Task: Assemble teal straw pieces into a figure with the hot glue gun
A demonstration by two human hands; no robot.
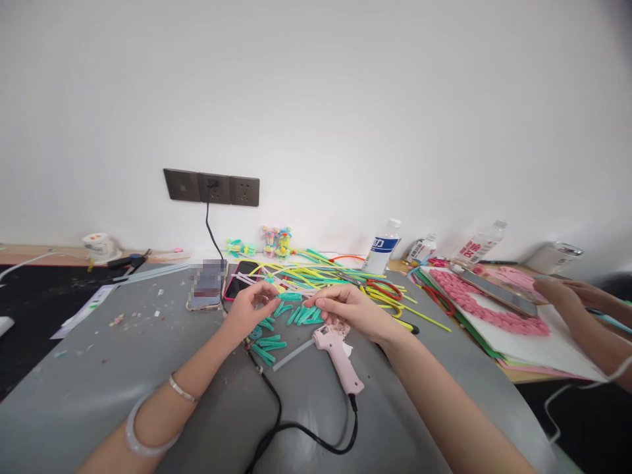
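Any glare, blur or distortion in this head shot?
Head view throughout: even light, faint sheen on the grey mat; left hand and right hand fairly clear; other person's hand at right blurrier; red-lettered bottle leaning outward, probably lens stretch; one phone partly pixelated.

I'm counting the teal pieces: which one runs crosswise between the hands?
The topmost teal piece of the cluster, between left hand and right hand; the other pieces just below it slant.
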